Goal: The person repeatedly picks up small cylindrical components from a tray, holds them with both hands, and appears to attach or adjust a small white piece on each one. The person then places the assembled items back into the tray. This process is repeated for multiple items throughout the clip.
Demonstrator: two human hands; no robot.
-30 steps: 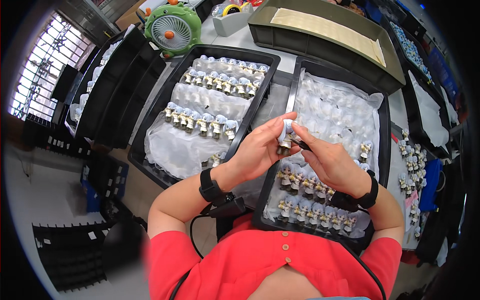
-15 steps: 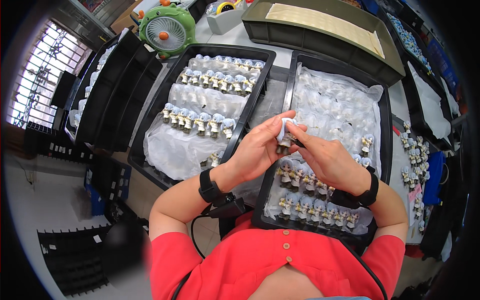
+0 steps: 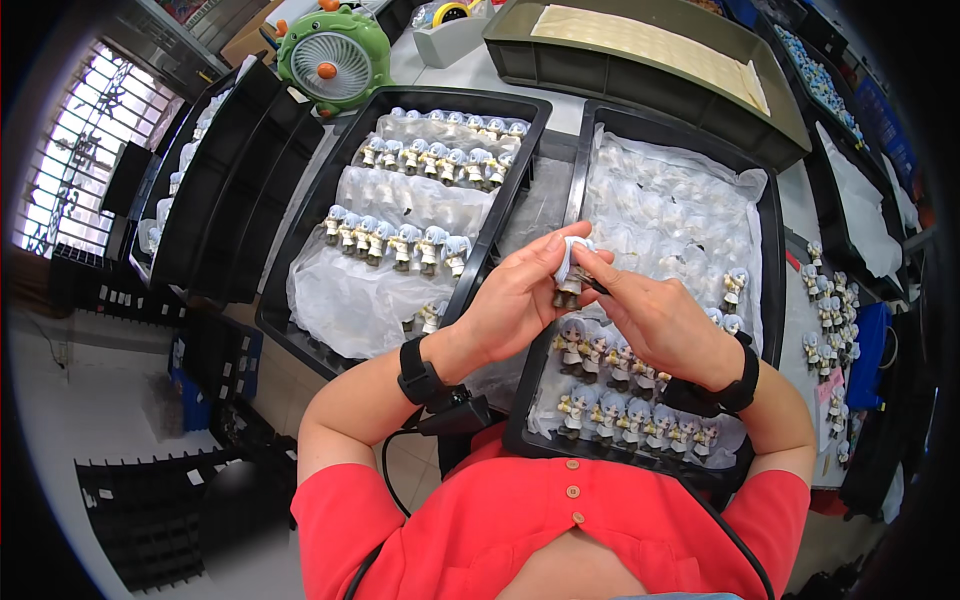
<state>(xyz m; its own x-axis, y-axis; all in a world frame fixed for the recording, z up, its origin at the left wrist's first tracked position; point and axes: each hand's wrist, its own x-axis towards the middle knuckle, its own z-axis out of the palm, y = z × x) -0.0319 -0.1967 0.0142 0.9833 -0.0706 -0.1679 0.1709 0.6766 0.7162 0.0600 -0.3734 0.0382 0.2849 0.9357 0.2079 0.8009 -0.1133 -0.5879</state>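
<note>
Between my hands a small figurine (image 3: 568,287) stands upright, with pale blue-white hair, light clothes and dark boots. The fingers of my left hand (image 3: 512,292) close on its head and side. My right hand (image 3: 655,315) pinches it from the other side, thumb and fingertips against the hair. A thin dark piece sticks out by the right fingers; I cannot make out what it is. Below my hands, rows of similar figurines (image 3: 632,422) lie in the right black tray (image 3: 775,250), on and under white film.
To the left, another black tray (image 3: 545,112) holds figurine rows on white film (image 3: 345,305). A green fan (image 3: 335,60) and an olive bin (image 3: 640,75) stand behind. More figurines (image 3: 830,310) lie at the right. Stacked black trays (image 3: 235,190) rise at the far left.
Almost nothing differs. Both hands keep the figurine in the same spot, with only a very slight shift of the fingers.
</note>
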